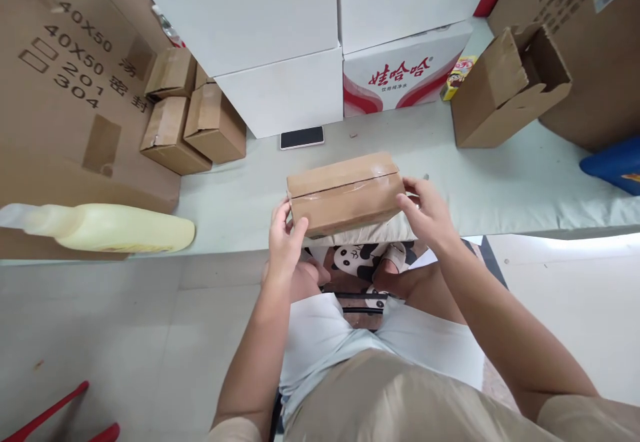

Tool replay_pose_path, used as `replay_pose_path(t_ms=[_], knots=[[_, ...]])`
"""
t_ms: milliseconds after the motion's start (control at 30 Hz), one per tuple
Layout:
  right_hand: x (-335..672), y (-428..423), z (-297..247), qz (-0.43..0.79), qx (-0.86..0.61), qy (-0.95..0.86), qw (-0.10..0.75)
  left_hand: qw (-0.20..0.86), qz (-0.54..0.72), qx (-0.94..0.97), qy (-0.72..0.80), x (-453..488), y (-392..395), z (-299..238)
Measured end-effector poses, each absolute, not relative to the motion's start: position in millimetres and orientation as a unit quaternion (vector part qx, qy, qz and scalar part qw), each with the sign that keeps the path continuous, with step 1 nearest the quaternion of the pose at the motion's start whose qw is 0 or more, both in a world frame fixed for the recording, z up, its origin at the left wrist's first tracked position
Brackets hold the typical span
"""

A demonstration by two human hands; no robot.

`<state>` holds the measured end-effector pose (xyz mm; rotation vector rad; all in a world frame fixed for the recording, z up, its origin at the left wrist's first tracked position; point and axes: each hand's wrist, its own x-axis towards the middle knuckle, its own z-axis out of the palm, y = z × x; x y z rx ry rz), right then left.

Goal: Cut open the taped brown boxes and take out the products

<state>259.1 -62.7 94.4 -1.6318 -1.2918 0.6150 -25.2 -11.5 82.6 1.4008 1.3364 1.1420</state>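
A small taped brown cardboard box (345, 192) is held between both my hands above the front edge of a pale green surface (475, 182). My left hand (285, 239) grips its left end with fingers curled around the corner. My right hand (425, 212) clasps its right end, thumb on the front face. Clear tape runs along the box's top seam. My knees and a panda-print cushion (357, 259) show below the box.
A black phone (302, 137) lies behind the box. Small sealed cartons (193, 122) sit at left, an open empty carton (510, 89) at right. Large white boxes (280, 35) stand at the back. A yellowish plastic jug (105, 227) lies at the left edge.
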Motion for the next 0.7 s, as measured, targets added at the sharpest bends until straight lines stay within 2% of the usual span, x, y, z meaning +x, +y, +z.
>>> replay_pose_path(t_ms=[133, 233, 300, 433, 600, 700], knots=[[251, -80, 101, 0.292, -0.601, -0.522, 0.530, 0.448, 0.436, 0.617, 0.479, -32, -28, 86], [257, -88, 101, 0.355, -0.516, -0.549, 0.553, 0.365, 0.429, 0.693, 0.450, -36, -30, 84], [262, -90, 104, 0.384, -0.505, -0.556, 0.537, 0.294, 0.412, 0.751, 0.425, -39, -29, 84], [271, -85, 123, 0.395, -0.560, -0.608, 0.400, 0.234, 0.360, 0.833, 0.348, -45, -23, 83], [282, -65, 157, 0.349, -0.498, -0.772, 0.187, 0.216, 0.313, 0.862, 0.335, -54, -14, 76], [284, -53, 169, 0.321, -0.479, -0.805, 0.142, 0.224, 0.326, 0.854, 0.338, -55, -13, 68]])
